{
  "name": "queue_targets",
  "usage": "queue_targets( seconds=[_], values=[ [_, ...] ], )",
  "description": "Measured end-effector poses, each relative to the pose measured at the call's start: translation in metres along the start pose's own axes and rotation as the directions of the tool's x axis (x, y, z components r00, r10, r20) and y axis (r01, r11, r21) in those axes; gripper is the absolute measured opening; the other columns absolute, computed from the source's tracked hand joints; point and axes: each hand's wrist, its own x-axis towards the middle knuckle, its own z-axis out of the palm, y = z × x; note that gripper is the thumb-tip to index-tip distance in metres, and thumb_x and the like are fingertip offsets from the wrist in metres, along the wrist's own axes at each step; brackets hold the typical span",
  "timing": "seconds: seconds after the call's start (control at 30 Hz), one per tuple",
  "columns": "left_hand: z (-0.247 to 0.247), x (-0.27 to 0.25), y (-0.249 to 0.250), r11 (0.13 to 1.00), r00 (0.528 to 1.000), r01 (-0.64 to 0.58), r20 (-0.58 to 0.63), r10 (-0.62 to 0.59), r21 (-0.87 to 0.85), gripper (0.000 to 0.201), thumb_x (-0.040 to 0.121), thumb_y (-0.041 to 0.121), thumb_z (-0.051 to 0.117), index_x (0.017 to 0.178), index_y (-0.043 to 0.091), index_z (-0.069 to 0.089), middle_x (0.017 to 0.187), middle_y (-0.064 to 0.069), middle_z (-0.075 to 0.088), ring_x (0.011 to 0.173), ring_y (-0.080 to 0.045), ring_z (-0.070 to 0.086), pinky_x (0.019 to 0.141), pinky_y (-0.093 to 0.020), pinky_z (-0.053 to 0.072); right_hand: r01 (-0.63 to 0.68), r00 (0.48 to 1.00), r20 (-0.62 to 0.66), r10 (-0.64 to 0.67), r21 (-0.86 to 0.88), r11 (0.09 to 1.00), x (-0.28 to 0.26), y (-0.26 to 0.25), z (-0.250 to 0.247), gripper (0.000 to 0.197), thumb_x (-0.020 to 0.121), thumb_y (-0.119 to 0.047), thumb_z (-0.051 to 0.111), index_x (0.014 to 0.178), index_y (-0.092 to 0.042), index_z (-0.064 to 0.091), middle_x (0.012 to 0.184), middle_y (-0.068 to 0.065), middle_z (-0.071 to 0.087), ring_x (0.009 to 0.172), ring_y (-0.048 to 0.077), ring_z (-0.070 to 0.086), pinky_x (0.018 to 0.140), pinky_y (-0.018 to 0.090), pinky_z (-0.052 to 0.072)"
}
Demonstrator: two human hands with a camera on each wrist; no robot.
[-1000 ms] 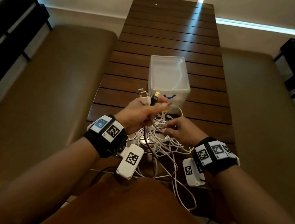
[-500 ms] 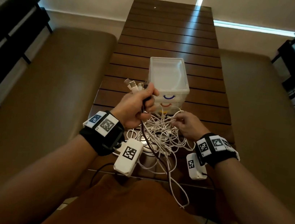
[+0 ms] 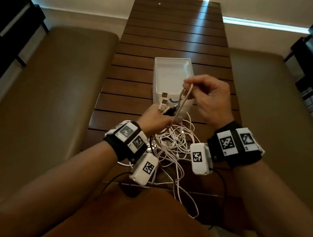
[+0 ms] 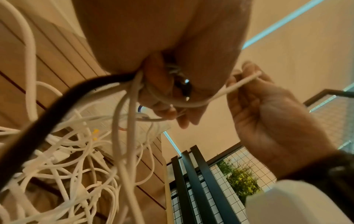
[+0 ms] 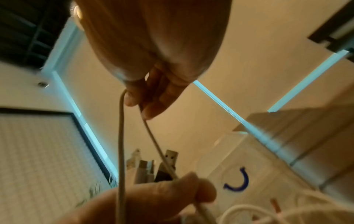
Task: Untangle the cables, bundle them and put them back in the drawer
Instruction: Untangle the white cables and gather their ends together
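A tangle of white cables [image 3: 172,142] lies on the near end of the wooden table [image 3: 174,40], and it fills the lower left of the left wrist view as the cable pile [image 4: 63,159]. My left hand [image 3: 156,119] grips a bunch of cable ends; their USB plugs [image 3: 164,99] stick up above the fist, also seen as plugs [image 5: 153,165]. My right hand [image 3: 205,97] is raised over the clear plastic drawer [image 3: 170,68] and pinches a loop of one white cable [image 3: 183,98], the cable loop [image 5: 121,136] hanging from its fingers. A black cable [image 4: 47,115] runs from the left fist.
Padded brown benches [image 3: 54,92] flank the table on both sides. Dark slatted frames [image 3: 10,7] stand at the far left and right. The drawer [image 5: 249,174] carries a blue curved mark. Some cable hangs over the table's near edge [image 3: 186,199].
My right hand has left the pile and risen up and forward over the drawer, drawing a loop of white cable with it. My left hand still holds the plug ends, slightly lower.
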Motion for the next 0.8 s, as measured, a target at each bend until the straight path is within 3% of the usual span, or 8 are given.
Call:
queue_targets(
  seconds=[0.1, 0.2, 0.27, 0.33, 0.4, 0.5, 0.63, 0.8],
  values=[
    [-0.008, 0.005, 0.005, 0.989, 1.000, -0.017, 0.014, 0.019, -0.147, 0.012, 0.087, 0.024, 0.070, 0.092, 0.013, 0.070, 0.073, 0.002, 0.068, 0.066, -0.018, 0.060, 0.059, -0.028, 0.050, -0.155, 0.987, -0.032, 0.158, 0.075, 0.985, -0.006, 0.009, -0.004, 0.030, 0.089, -0.007, 0.064, 0.117, -0.013, 0.057, 0.095, 0.005, 0.062, 0.073, 0.008, 0.065, 0.064, 0.024, 0.057],
    [-0.015, 0.000, 0.018, 0.926, 0.999, -0.021, 0.038, 0.038, -0.376, 0.014, 0.092, 0.013, 0.061, 0.100, 0.002, 0.064, 0.064, 0.004, 0.066, 0.052, -0.009, 0.058, 0.045, -0.018, 0.046, -0.400, 0.867, 0.314, 0.388, -0.027, 0.916, -0.022, 0.028, -0.006, 0.041, 0.090, -0.011, 0.062, 0.129, -0.020, 0.052, 0.102, 0.007, 0.059, 0.080, 0.015, 0.063, 0.072, 0.030, 0.056],
    [-0.016, -0.004, 0.029, 0.876, 0.988, -0.048, 0.105, 0.112, -0.480, 0.018, 0.095, 0.005, 0.053, 0.110, -0.004, 0.058, 0.065, 0.002, 0.064, 0.044, -0.001, 0.056, 0.040, -0.014, 0.043, -0.415, 0.772, 0.470, 0.427, -0.135, 0.900, -0.031, 0.044, 0.002, 0.027, 0.092, -0.011, 0.059, 0.117, -0.020, 0.058, 0.098, 0.009, 0.062, 0.076, 0.018, 0.061, 0.069, 0.030, 0.054],
    [-0.017, -0.008, 0.038, 0.837, 0.963, -0.063, 0.189, 0.195, -0.544, 0.016, 0.096, 0.001, 0.048, 0.110, -0.004, 0.055, 0.074, -0.006, 0.058, 0.041, 0.000, 0.051, 0.037, -0.011, 0.039, -0.351, 0.793, 0.430, 0.433, -0.259, 0.900, -0.034, 0.054, 0.007, 0.013, 0.096, -0.017, 0.055, 0.100, -0.010, 0.065, 0.089, 0.012, 0.063, 0.071, 0.021, 0.059, 0.065, 0.035, 0.052],
    [-0.020, -0.008, 0.038, 0.856, 0.925, -0.090, 0.274, 0.261, -0.510, 0.019, 0.094, 0.004, 0.052, 0.111, -0.004, 0.057, 0.078, -0.010, 0.047, 0.041, -0.002, 0.042, 0.036, -0.012, 0.034, -0.378, 0.818, 0.335, 0.467, -0.298, 0.877, -0.032, 0.060, 0.004, 0.021, 0.098, -0.021, 0.052, 0.090, -0.007, 0.065, 0.080, 0.010, 0.061, 0.066, 0.019, 0.057, 0.063, 0.037, 0.049],
    [-0.023, -0.002, 0.024, 0.906, 0.934, -0.108, 0.269, 0.233, -0.409, 0.036, 0.088, -0.002, 0.060, 0.123, 0.003, 0.056, 0.071, -0.003, 0.052, 0.046, -0.004, 0.044, 0.041, -0.015, 0.037, -0.365, 0.864, 0.300, 0.404, -0.180, 0.913, -0.026, 0.047, -0.006, 0.017, 0.096, -0.016, 0.054, 0.097, -0.003, 0.066, 0.080, 0.006, 0.065, 0.065, 0.012, 0.061, 0.060, 0.025, 0.053],
    [-0.015, 0.000, 0.001, 0.977, 0.959, -0.006, 0.274, 0.067, -0.215, 0.009, 0.091, 0.007, 0.060, 0.096, 0.015, 0.061, 0.058, 0.008, 0.058, 0.046, -0.005, 0.045, 0.044, -0.019, 0.034, -0.187, 0.952, 0.228, 0.203, -0.088, 0.978, -0.012, 0.022, -0.014, 0.014, 0.093, -0.005, 0.058, 0.102, -0.002, 0.068, 0.082, 0.011, 0.072, 0.071, 0.020, 0.071, 0.065, 0.026, 0.059],
    [-0.003, 0.000, -0.010, 0.992, 0.972, -0.115, 0.212, 0.101, 0.056, 0.011, 0.094, 0.012, 0.059, 0.087, 0.018, 0.064, 0.051, 0.016, 0.060, 0.045, 0.003, 0.050, 0.047, -0.014, 0.040, -0.073, 0.994, 0.091, 0.065, 0.081, 0.994, 0.004, -0.003, -0.024, 0.011, 0.091, -0.005, 0.060, 0.096, -0.006, 0.069, 0.074, 0.003, 0.073, 0.064, 0.019, 0.070, 0.059, 0.028, 0.059]
  ],
)
